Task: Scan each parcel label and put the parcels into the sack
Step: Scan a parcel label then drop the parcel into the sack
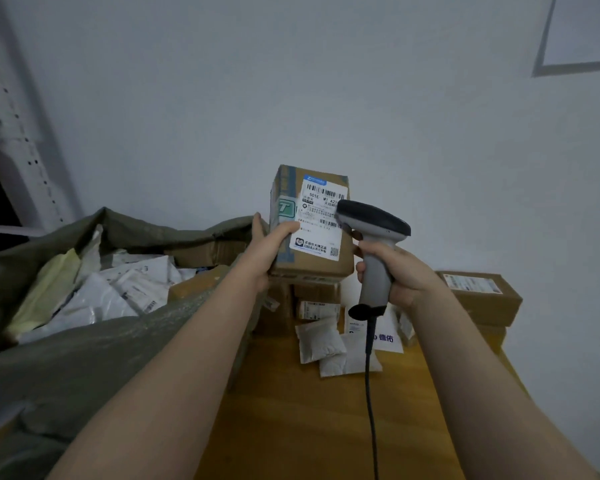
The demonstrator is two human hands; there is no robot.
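A single head-worn wide-angle camera looked forward and down from close behind both forearms, facing the wall (326, 81), with the desk (309, 410) below and near.

Parcel depot, labelled parcels (478, 292), sack (94, 358)

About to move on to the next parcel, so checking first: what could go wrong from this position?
The scanner head overlaps the label, hiding part of the lower barcode, so the read may fail. The left hand grips the box from one side only, so it could slip. The scanner cable hangs over small packets on the table and might drag them.
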